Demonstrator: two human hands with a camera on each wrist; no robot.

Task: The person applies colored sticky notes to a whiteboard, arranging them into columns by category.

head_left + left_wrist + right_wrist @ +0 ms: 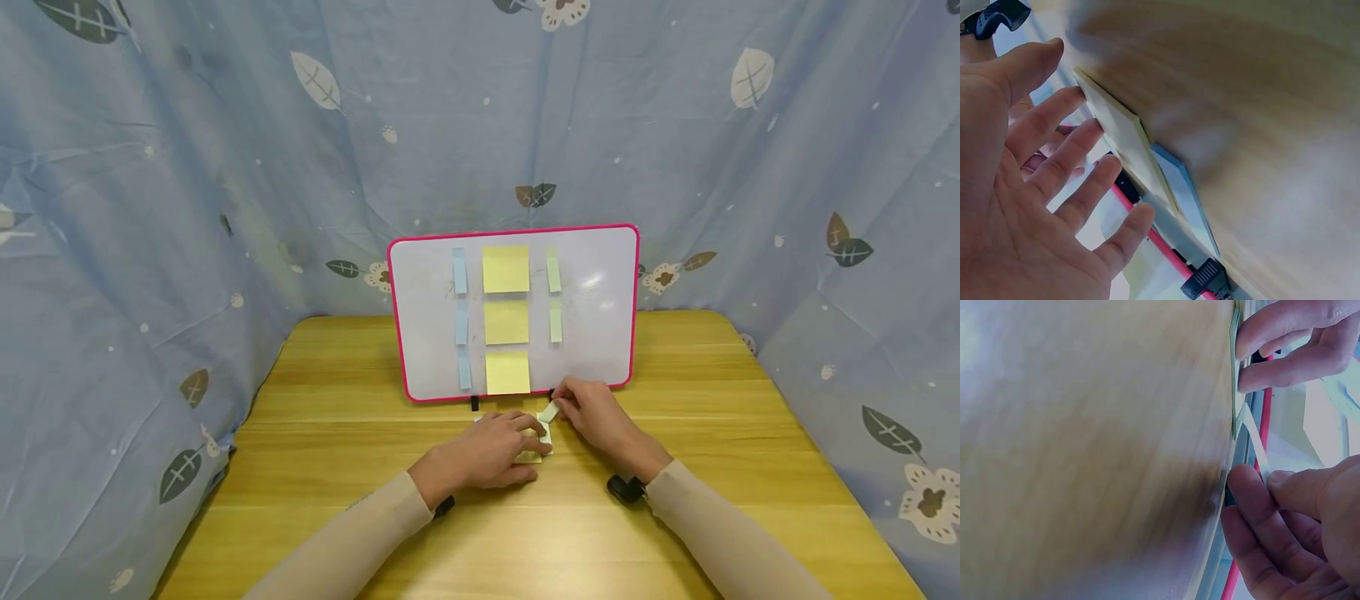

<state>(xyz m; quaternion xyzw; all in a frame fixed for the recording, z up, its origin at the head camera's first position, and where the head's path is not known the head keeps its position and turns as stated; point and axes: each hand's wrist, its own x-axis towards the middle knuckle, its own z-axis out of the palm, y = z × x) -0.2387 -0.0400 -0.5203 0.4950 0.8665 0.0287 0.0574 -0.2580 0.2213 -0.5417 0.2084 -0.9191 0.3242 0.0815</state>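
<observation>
My right hand (603, 421) pinches the end of a pale green sticky note strip (549, 412) between thumb and forefinger. The strip bends up from a green sticky note pad (546, 437) on the table. My left hand (491, 450) rests its spread fingertips on the green pad and on the yellow sticky note pad (529, 457) beside it. A blue sticky note pad (1182, 187) shows in the left wrist view, mostly hidden by the hand in the head view. In the right wrist view the lifted strip (1255, 437) arches between pad and fingertips.
Behind the hands stands a pink-framed whiteboard (592, 333) on black feet. It bears a column of blue strips (460, 271), a column of yellow notes (506, 269) and two green strips (553, 271). A patterned blue curtain (450, 108) surrounds the wooden table (322, 433).
</observation>
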